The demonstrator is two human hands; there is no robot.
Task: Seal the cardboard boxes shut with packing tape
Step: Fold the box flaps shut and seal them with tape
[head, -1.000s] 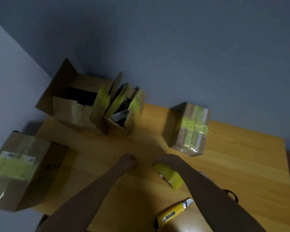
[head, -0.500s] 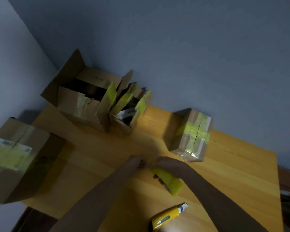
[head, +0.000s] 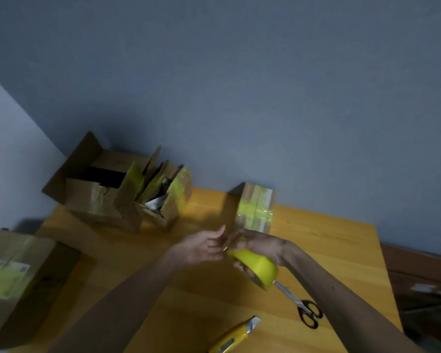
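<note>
My right hand (head: 259, 244) grips a yellow roll of packing tape (head: 259, 270) above the wooden table (head: 329, 250). My left hand (head: 201, 247) is right beside it, fingers loosely extended toward the roll's upper edge; whether they pinch the tape end is blurred. A small sealed box (head: 255, 208) with yellow tape stands just behind the hands. At the back left a large open box (head: 97, 189) and a smaller open box (head: 163, 200) show raised flaps. A taped box (head: 18, 281) lies at the left edge.
Black-handled scissors (head: 301, 304) lie on the table under my right forearm. A yellow utility knife (head: 233, 338) rests at the near edge. A blue-grey wall (head: 239, 98) stands behind the table. Dark clutter sits beyond the table's right edge.
The view shifted, so the table sits lower in frame. My right hand has raised the tape roll, and the scissors under it have come into sight. My left hand's fingers have loosened from a fist.
</note>
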